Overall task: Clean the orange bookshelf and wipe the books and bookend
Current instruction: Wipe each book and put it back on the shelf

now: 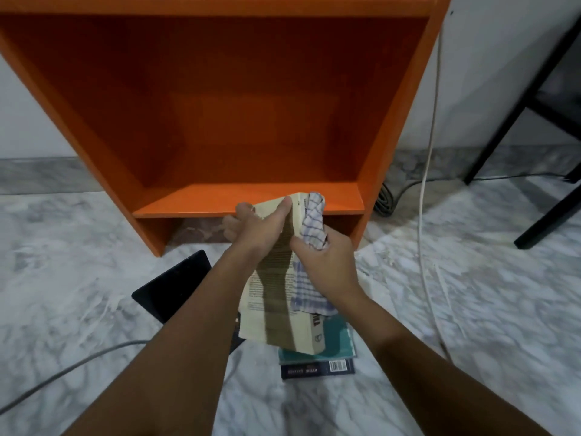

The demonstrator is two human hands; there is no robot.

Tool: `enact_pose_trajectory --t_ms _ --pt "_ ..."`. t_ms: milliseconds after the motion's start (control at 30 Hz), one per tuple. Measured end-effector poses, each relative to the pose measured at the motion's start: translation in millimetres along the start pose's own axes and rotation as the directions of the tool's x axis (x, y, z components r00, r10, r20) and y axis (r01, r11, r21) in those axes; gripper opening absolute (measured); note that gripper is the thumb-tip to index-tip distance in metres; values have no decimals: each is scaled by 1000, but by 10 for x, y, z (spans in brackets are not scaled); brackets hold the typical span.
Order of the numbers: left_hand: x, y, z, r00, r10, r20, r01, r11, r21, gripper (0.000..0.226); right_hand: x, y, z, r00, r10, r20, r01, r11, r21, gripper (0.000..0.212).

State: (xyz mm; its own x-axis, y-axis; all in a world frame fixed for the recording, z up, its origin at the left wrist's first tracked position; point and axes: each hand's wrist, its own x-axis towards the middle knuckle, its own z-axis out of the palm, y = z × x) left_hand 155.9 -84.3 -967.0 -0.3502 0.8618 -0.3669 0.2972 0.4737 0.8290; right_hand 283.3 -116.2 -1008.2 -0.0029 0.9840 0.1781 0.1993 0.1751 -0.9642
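Observation:
The orange bookshelf [220, 99] stands on the floor against the wall, its one compartment holding nothing. In front of it my left hand [254, 228] grips the top of a cream book with a brown stripe [276, 309], held upright in the air. My right hand [327, 262] holds a white cloth with a blue check [314, 225] against the book's right edge and spine. A dark blue book [317, 369] and a teal book [336, 341] are stacked on the floor beneath. The black bookend [176, 281] lies on the floor to the left, partly behind my left arm.
The floor is white and grey marble [78, 294]. A white cable [424, 215] hangs down the wall right of the shelf, a coiled grey cable [385, 199] lies beside it, and another grey cable [63, 372] runs lower left. Black furniture legs [547, 212] stand at the right.

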Motion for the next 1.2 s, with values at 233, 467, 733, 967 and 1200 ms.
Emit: enact_pose_trajectory --t_ms 233,467,733,967,1200 --pt "-222 343 -313 945 169 279 -92 958 -270 69 18 -362 67 951 -291 -102 264 939 -221 12" --pt "-264 211 -287 868 106 485 45 956 -290 39 -76 140 118 892 -452 10 377 733 -565 48" --pt "-17 -452 -250 940 -84 330 213 902 -377 31 -389 676 295 880 -423 217 472 728 -497 49" --pt "27 -680 -385 972 -35 231 113 935 -335 26 -246 1118 35 990 40 -136 -125 697 -706 52" --pt "111 -774 -511 983 -42 181 103 935 -340 24 -98 915 94 927 81 -367 -213 918 -334 46"
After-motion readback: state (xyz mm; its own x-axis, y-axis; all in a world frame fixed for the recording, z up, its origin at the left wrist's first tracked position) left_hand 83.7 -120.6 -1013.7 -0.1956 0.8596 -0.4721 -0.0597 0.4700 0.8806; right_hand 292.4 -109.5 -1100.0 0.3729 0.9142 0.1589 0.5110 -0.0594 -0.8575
